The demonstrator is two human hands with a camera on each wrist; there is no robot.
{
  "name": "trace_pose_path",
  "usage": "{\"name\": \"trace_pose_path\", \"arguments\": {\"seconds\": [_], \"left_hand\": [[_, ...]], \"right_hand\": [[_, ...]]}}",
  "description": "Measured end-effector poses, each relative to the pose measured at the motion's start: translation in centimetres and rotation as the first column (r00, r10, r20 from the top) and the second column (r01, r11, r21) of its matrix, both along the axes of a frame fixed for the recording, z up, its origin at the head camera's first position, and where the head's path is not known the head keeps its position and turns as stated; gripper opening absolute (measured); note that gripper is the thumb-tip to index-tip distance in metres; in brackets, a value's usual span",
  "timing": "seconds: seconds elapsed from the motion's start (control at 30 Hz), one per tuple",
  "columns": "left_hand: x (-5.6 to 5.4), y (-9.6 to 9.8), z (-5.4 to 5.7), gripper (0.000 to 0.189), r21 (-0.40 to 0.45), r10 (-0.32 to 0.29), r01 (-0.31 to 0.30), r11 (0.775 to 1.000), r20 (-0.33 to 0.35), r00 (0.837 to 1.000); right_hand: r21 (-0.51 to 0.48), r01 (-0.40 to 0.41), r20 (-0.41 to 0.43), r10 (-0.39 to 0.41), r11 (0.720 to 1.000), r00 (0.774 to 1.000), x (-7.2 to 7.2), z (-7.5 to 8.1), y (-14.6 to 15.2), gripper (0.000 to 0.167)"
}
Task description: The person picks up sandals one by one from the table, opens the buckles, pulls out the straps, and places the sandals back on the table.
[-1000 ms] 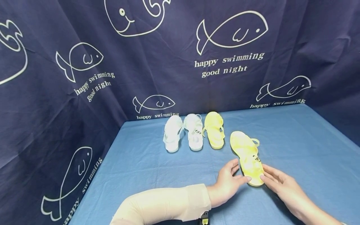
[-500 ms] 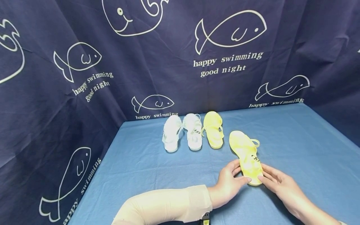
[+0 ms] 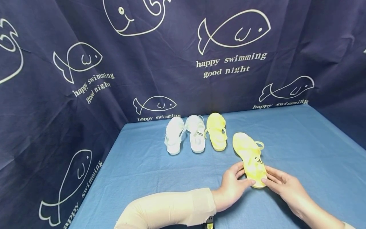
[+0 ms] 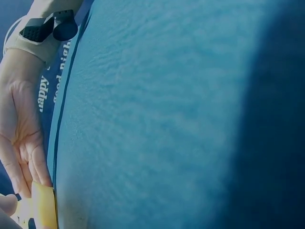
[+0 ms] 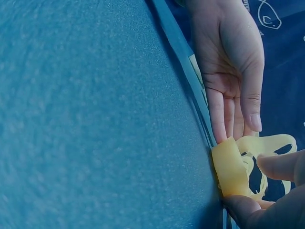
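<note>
In the head view a yellow sandal (image 3: 250, 157) with a dark emblem lies on the blue cloth, its toe pointing away and to the left. My left hand (image 3: 230, 188) holds the heel end from the left, thumb on the heel edge and fingers along the side. From the right, my right hand (image 3: 289, 192) holds the same end, its thumb close to the left one. The right wrist view has the yellow heel (image 5: 231, 167) between both hands, low against the cloth. Only part of the sandal (image 4: 44, 205) shows in the left wrist view.
Farther back stand another yellow sandal (image 3: 216, 132) and two whitish sandals, a left one (image 3: 174, 136) and a right one (image 3: 196, 134), in a row on the blue cloth (image 3: 148, 171). Dark blue fabric (image 3: 183, 73) printed with fish hangs behind and at the sides.
Both hands stay on the yellow sandal, which hardly moves. My right thumb shifts a little left on the heel. The whole head view drifts very slightly.
</note>
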State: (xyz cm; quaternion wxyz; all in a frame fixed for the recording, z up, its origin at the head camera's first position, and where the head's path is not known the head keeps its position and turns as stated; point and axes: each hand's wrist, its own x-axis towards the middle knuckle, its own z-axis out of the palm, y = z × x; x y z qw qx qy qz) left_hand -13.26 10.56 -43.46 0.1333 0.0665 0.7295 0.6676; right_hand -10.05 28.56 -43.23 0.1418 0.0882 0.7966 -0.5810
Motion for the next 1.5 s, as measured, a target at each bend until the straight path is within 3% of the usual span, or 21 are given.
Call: {"name": "trace_pose_path", "arguments": {"seconds": [0.37,0.8,0.97,1.13,1.5], "left_hand": [[-0.6,0.1,0.1,0.063,0.025,-0.004,0.004,1.0,0.026,1.0],[-1.3,0.4,-0.1,0.062,0.056,0.053,-0.055,0.997,0.026,0.998],[-1.6,0.7,-0.1,0.062,0.045,0.06,-0.06,0.997,0.004,0.998],[-2.4,0.8,0.1,0.061,0.017,0.051,-0.05,0.999,-0.036,0.998],[-3.6,1.1,0.2,0.058,-0.009,0.098,-0.098,0.995,-0.035,0.995]], "right_hand": [[0.062,-0.023,-0.01,0.024,0.998,1.0,-0.5,0.2,0.0,0.088],[0.158,-0.04,-0.092,0.055,0.987,0.994,-1.2,0.3,0.2,0.082],[0.157,-0.034,-0.086,0.048,0.987,0.995,-1.7,0.3,0.2,0.084],[0.169,-0.018,-0.137,0.042,0.985,0.99,-2.3,0.3,0.1,0.082],[0.177,-0.017,-0.147,0.044,0.984,0.988,-3.8,0.0,0.0,0.08]]}}
